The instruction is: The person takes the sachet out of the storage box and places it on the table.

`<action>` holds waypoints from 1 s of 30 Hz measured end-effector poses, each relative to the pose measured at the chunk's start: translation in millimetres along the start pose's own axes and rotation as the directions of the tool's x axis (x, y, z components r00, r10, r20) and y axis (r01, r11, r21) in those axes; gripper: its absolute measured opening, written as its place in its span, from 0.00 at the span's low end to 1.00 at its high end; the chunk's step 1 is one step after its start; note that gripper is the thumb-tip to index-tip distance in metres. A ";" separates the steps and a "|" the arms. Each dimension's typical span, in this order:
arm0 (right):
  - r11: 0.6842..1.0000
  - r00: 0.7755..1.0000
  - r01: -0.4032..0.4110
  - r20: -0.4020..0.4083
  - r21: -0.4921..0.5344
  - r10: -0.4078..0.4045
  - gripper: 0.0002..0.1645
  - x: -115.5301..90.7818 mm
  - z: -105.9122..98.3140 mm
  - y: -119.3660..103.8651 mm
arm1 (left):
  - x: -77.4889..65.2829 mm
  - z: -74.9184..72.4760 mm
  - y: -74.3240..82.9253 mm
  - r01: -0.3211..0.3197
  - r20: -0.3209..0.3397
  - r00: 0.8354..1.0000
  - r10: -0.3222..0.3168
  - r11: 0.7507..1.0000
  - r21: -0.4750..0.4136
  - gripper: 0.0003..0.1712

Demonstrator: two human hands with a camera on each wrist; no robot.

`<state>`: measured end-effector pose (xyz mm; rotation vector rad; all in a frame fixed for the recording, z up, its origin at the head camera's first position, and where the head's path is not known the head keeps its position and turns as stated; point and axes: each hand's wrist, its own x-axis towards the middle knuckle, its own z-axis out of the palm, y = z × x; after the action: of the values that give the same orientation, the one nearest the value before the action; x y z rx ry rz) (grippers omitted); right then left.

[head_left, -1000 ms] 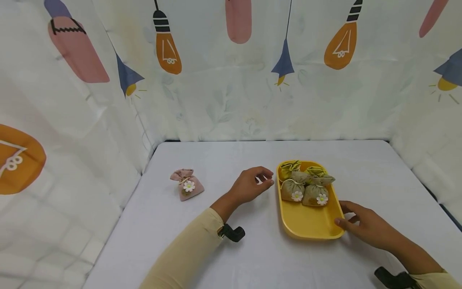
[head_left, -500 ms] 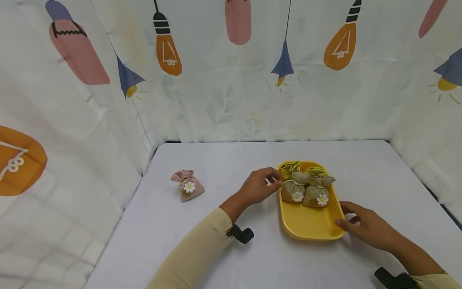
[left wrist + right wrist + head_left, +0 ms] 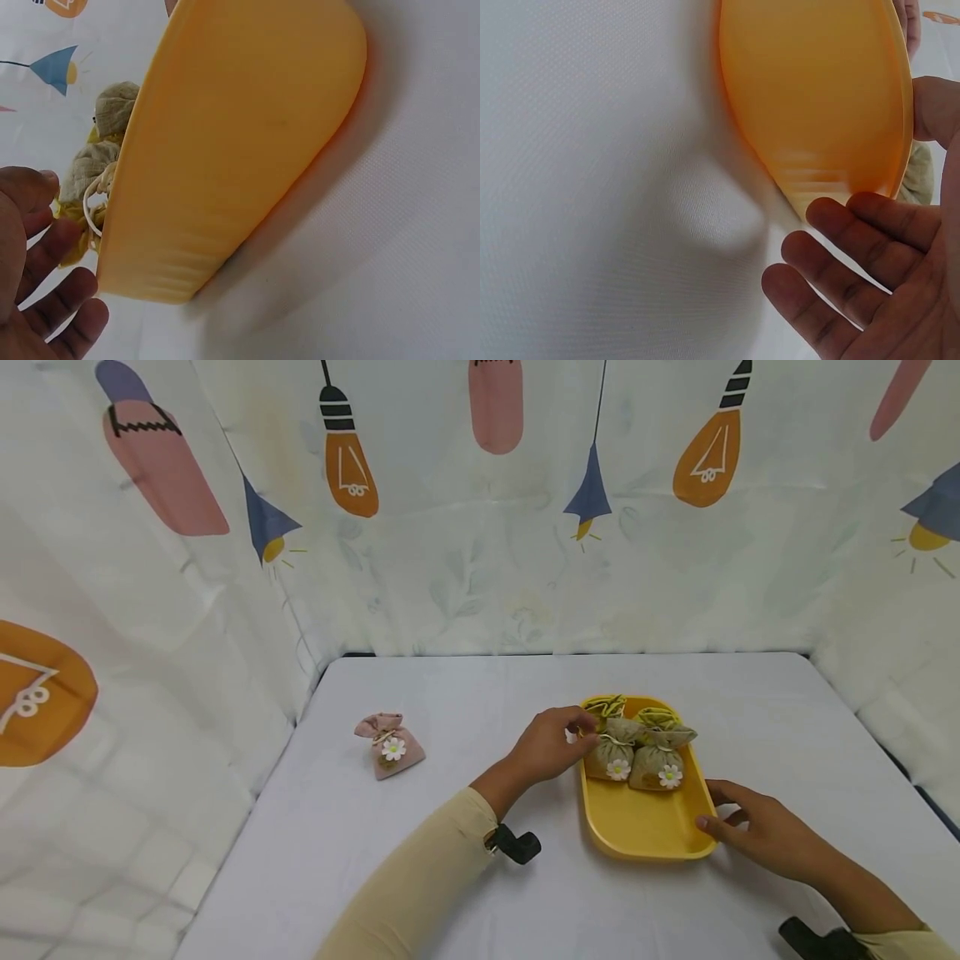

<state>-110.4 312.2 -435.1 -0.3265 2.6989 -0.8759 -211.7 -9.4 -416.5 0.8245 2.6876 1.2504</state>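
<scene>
A yellow tray (image 3: 648, 827) holds two grey-green drawstring pouches, the left pouch (image 3: 609, 762) and the right pouch (image 3: 654, 766), each with a white flower. Behind them lie yellow-green pouches (image 3: 658, 717). My left hand (image 3: 551, 743) reaches over the tray's left rim, its fingertips at the left pouch's tied neck. In the left wrist view, thumb and fingers (image 3: 52, 251) are spread apart near the pouch cord. My right hand (image 3: 765, 831) grips the tray's right rim, thumb on top and fingers along the outer wall (image 3: 817, 97).
A pink drawstring pouch (image 3: 397, 756) with a white flower lies on the white table (image 3: 480, 685), left of the tray. Patterned white curtains (image 3: 480, 577) enclose the back and sides. A black wrist camera (image 3: 517, 845) sits on the left wrist.
My left hand has moved right, from beside the tray to over its left rim at the pouches. The right hand, tray and pink pouch have stayed in place.
</scene>
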 end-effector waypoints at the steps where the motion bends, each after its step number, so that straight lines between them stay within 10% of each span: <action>1: 1.000 1.000 -0.001 0.000 0.000 0.001 0.45 0.0 0.0 -0.2 | 1.1 0.5 0.7 -0.003 0.001 1.000 0.003 1.000 0.012 0.15; 30: 1.000 1.000 0.001 0.003 0.011 -0.001 0.44 -0.2 -0.8 -1.4 | 17.4 15.5 14.4 0.100 0.011 0.995 -0.102 0.987 0.125 0.19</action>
<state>-110.3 311.6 -433.6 -0.3271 2.6905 -0.8893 -215.9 17.5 -413.6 0.6974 2.7785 1.0594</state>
